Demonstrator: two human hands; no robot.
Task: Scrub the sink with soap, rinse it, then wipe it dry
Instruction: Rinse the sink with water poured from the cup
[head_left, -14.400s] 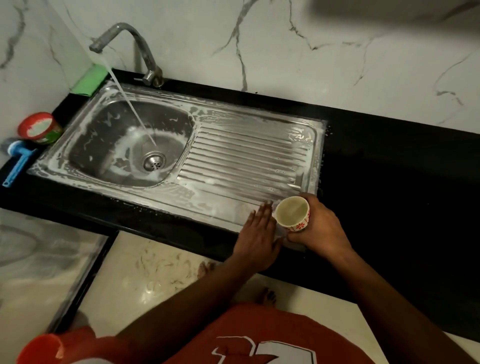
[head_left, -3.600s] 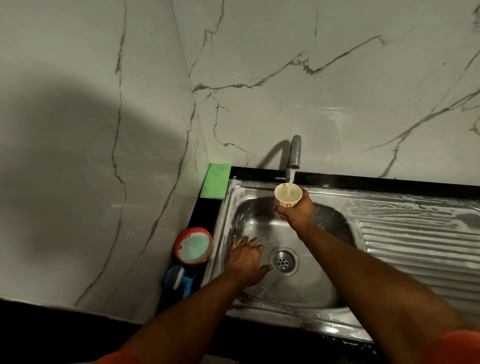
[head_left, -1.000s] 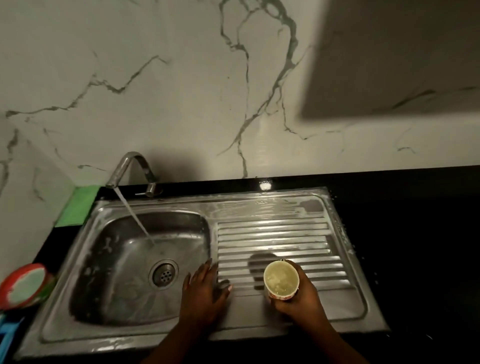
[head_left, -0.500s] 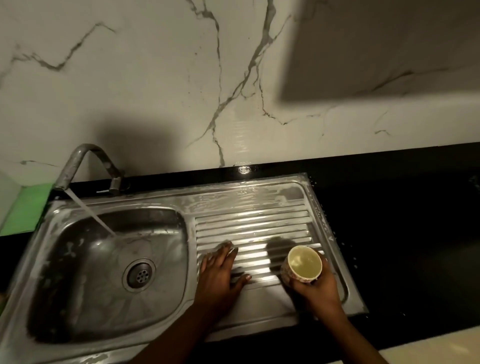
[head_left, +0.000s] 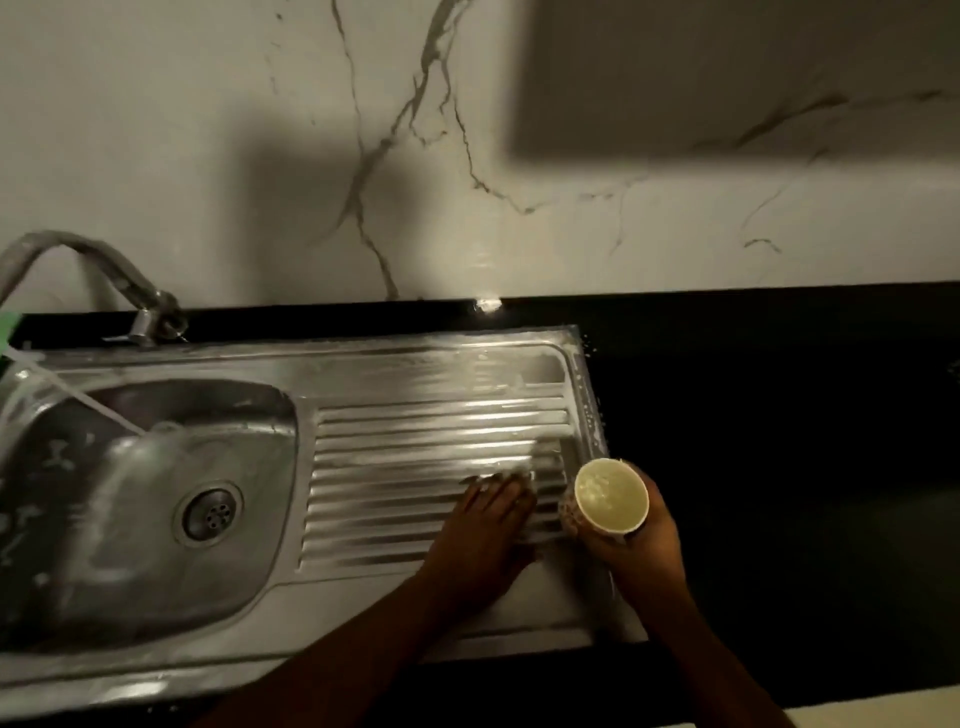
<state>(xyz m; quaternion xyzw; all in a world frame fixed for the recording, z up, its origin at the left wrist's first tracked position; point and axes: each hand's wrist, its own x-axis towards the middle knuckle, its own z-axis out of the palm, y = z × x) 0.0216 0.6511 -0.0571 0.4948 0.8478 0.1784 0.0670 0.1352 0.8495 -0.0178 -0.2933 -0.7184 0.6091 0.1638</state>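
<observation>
The left hand lies palm down with straight fingers pressed flat on the ribbed draining board, while the right hand curls its fingers round a small cup with liquid in it, held upright over the board's right end. Both forearms reach in from the near edge. The steel sink, set in a black counter, looks wet with pale soap streaks, and the tap runs water into its basin

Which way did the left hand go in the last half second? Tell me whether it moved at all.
Yes. The left hand slid rightward across the drainboard, away from the drain, toward the cup.
</observation>
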